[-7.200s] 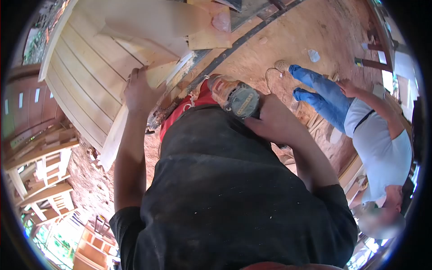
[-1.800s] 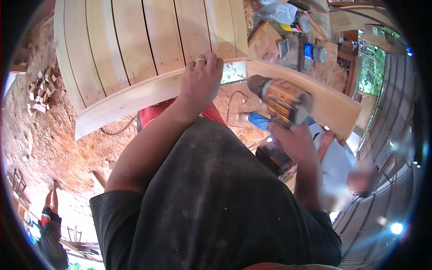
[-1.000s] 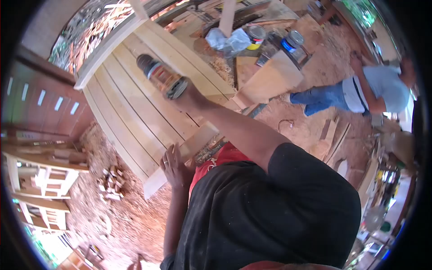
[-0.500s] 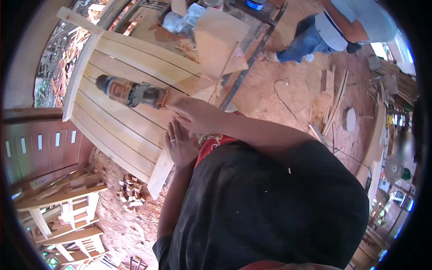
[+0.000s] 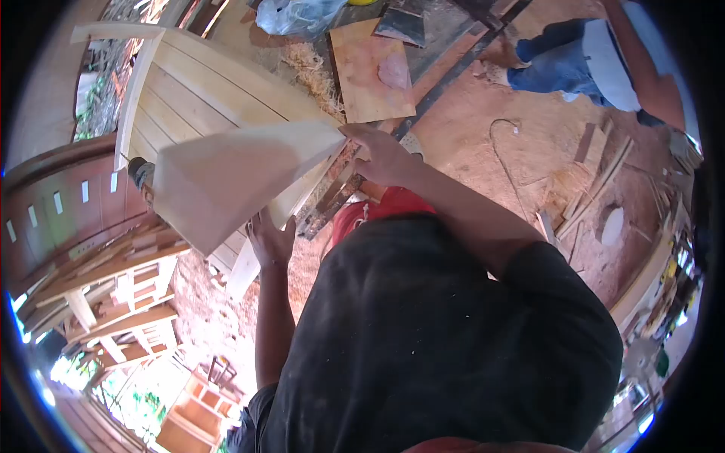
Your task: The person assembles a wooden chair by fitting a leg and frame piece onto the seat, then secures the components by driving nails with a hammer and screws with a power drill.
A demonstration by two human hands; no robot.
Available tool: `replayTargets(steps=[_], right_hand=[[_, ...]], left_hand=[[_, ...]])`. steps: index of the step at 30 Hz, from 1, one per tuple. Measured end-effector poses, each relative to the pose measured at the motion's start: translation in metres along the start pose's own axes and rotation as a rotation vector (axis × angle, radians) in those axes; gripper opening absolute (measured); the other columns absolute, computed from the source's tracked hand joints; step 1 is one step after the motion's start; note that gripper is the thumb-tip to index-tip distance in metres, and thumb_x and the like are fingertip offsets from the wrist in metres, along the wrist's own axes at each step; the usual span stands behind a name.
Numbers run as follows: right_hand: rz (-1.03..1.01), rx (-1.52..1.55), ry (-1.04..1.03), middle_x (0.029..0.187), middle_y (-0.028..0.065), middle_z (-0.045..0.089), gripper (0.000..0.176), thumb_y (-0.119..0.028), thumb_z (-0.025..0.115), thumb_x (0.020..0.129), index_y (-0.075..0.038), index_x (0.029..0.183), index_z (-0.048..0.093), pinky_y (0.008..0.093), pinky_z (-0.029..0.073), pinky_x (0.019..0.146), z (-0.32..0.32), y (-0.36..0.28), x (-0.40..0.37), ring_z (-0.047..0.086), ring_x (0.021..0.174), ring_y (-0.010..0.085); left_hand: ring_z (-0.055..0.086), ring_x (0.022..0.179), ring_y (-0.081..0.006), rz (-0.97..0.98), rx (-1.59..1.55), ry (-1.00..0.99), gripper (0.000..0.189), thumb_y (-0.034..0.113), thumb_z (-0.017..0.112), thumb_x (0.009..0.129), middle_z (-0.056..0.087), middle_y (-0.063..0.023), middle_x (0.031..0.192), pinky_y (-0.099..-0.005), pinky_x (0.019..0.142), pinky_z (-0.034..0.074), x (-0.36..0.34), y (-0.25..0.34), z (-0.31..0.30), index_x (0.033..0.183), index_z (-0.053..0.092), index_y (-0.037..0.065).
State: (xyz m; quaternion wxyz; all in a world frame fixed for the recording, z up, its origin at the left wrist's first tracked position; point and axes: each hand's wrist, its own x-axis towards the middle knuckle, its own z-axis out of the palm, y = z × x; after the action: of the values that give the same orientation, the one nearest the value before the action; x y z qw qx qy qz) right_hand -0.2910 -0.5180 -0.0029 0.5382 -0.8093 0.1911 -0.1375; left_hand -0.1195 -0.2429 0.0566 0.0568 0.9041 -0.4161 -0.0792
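Observation:
A pale wooden piece [image 5: 234,174] with broad flat faces, blurred by motion, hangs above the slatted wooden panel [image 5: 200,75]. My right hand [image 5: 381,157] pinches its narrow corner. At its lower edge is my left hand [image 5: 272,238], fingertips partly hidden against the wood and thumb apart. The power tool [image 5: 141,175] lies on the panel's left part, mostly hidden behind the wooden piece; neither hand touches it.
A flat board [image 5: 371,75], wood shavings [image 5: 313,72] and a plastic bag [image 5: 298,16] lie beyond the panel. Another person [image 5: 581,64] is at the upper right. Wooden frames [image 5: 124,302] are stacked at the left; a cable [image 5: 498,155] lies on the floor.
Both hands have left the power tool and the panel. The wooden piece has moved left from the bench to over the panel, now in my hands, uncovering the flat board. The view has shifted.

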Motion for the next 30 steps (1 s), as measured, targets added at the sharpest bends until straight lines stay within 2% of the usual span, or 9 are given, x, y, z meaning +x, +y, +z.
replayTargets(steps=[5,11,12,16,19,22,25,26,30], right_hand=[[-0.069,0.023,-0.086,0.147,0.0254,0.054,0.063,-0.002,0.065,0.078,0.006,0.140,0.056,0.0412,0.050,0.109,-0.023,0.005,0.010,0.061,0.126,0.0360],[0.085,0.072,-0.422,0.126,0.0247,0.067,0.049,-0.004,0.064,0.081,0.002,0.130,0.067,0.0395,0.059,0.084,-0.068,-0.006,0.035,0.072,0.099,0.0339],[-0.038,0.082,-0.390,0.100,0.0197,0.071,0.024,-0.013,0.064,0.084,-0.007,0.102,0.077,0.0461,0.057,0.087,-0.070,0.009,0.040,0.070,0.094,0.0403],[0.014,-0.102,-0.180,0.088,0.0196,0.068,0.011,-0.016,0.066,0.082,-0.005,0.082,0.068,0.0493,0.053,0.078,-0.113,0.015,0.091,0.068,0.087,0.0396],[-0.010,-0.261,-0.033,0.087,0.0174,0.070,0.011,-0.016,0.065,0.083,-0.006,0.085,0.070,0.0485,0.054,0.079,-0.143,0.003,0.151,0.068,0.085,0.0387],[-0.519,-0.342,0.342,0.087,0.0170,0.073,0.019,-0.011,0.063,0.087,-0.003,0.101,0.074,0.0469,0.057,0.079,-0.137,0.014,0.221,0.070,0.085,0.0371],[-0.482,-0.559,0.228,0.094,0.0159,0.075,0.017,-0.015,0.066,0.087,-0.005,0.100,0.072,0.0472,0.058,0.086,-0.132,0.011,0.289,0.072,0.092,0.0358],[-0.080,-0.739,-0.119,0.098,0.0203,0.075,0.019,-0.012,0.061,0.091,-0.004,0.102,0.074,0.0473,0.059,0.084,-0.131,0.005,0.305,0.074,0.095,0.0363],[0.084,-0.850,-0.331,0.101,0.0216,0.075,0.022,-0.013,0.058,0.093,-0.004,0.102,0.076,0.0479,0.060,0.084,-0.116,0.032,0.322,0.075,0.098,0.0363]], left_hand=[[0.060,0.117,-0.0443,-0.180,-0.060,-0.040,0.082,0.017,0.090,0.067,0.063,-0.0222,0.124,-0.0539,0.103,0.047,0.009,0.022,-0.005,0.139,0.054,0.004],[0.061,0.117,-0.0436,-0.289,-0.066,-0.094,0.077,0.031,0.094,0.067,0.065,-0.0222,0.125,-0.0518,0.102,0.049,0.010,0.023,-0.003,0.131,0.061,0.005],[0.061,0.119,-0.0421,-0.305,-0.072,-0.080,0.074,0.039,0.093,0.070,0.066,-0.0218,0.126,-0.0519,0.102,0.049,0.013,0.027,-0.006,0.128,0.064,0.005],[0.059,0.123,-0.0406,-0.500,-0.047,-0.224,0.070,0.051,0.085,0.079,0.065,-0.0207,0.131,-0.0513,0.103,0.048,0.013,0.030,-0.007,0.128,0.065,0.006],[0.060,0.121,-0.0393,-0.358,-0.024,-0.105,0.064,0.047,0.084,0.079,0.065,-0.0182,0.127,-0.0512,0.102,0.047,0.009,0.020,0.006,0.127,0.067,0.008],[0.061,0.118,-0.0380,-0.307,-0.066,-0.008,0.060,0.043,0.084,0.078,0.066,-0.0163,0.124,-0.0510,0.102,0.047,0.016,0.028,-0.004,0.125,0.067,0.010],[0.061,0.116,-0.0366,-0.276,-0.089,0.055,0.057,0.038,0.084,0.076,0.066,-0.0144,0.121,-0.0508,0.101,0.046,0.022,0.034,-0.010,0.124,0.068,0.011],[0.062,0.115,-0.0362,-0.270,-0.097,0.073,0.056,0.037,0.084,0.076,0.066,-0.0138,0.120,-0.0508,0.101,0.046,0.022,0.035,-0.010,0.123,0.069,0.012],[0.063,0.111,-0.0345,-0.299,-0.124,0.099,0.052,0.031,0.085,0.074,0.067,-0.0112,0.116,-0.0505,0.100,0.046,0.032,0.043,-0.021,0.121,0.070,0.014]])
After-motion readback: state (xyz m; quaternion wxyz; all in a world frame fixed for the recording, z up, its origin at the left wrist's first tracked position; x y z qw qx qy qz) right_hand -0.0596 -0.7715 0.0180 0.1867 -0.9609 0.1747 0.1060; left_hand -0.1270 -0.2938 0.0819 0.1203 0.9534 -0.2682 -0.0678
